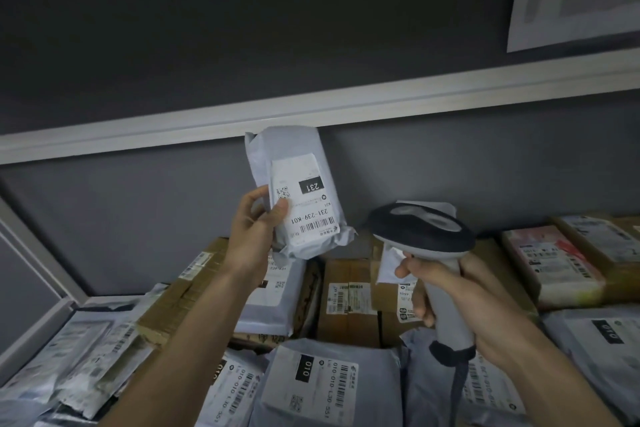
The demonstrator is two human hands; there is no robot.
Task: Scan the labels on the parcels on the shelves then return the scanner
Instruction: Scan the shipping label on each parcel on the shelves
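My left hand (251,232) grips a small grey mailer parcel (294,163) and holds it up above the shelf, thumb on its white label marked 231. The label faces me, upside down. My right hand (460,291) grips the grey handle of a barcode scanner (420,230), whose dark head sits to the right of the parcel, a little lower. A dark cable hangs from the bottom of the handle.
Below lie many parcels: brown cartons (348,302) in the middle, grey mailers marked 010 (329,378) in front, flat bags (86,357) at left, a pink-labelled box (554,260) at right. A white rail (311,107) crosses the dark wall behind.
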